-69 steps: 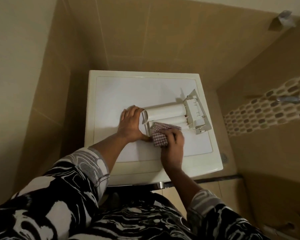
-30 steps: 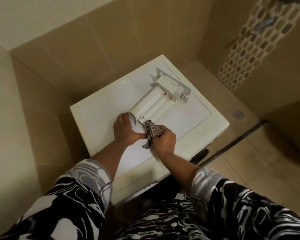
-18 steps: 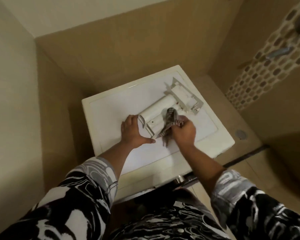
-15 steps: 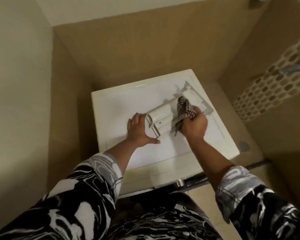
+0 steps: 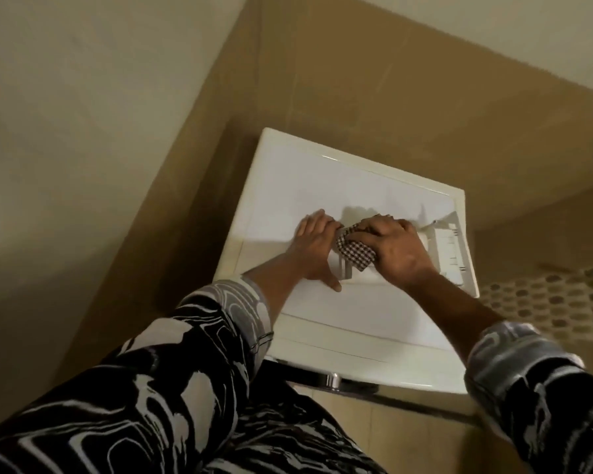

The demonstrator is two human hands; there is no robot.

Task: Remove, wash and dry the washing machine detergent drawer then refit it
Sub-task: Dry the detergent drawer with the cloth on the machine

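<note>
Since my right hand [image 5: 399,251], clutching the cloth [image 5: 355,253], returned along the drawer [image 5: 442,248] toward my flat left hand [image 5: 314,249], drying continues.

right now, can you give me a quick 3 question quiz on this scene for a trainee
1. True or false: the detergent drawer is already refitted in its slot.
2. What does the right hand press onto the drawer? A) a sponge B) a checked cloth C) a brush
3. Fill in: the left hand rests with straight fingers at the drawer's end, on the ____.

Key: 1 false, it lies on the washing machine top; 2 B; 3 washing machine top.
</note>
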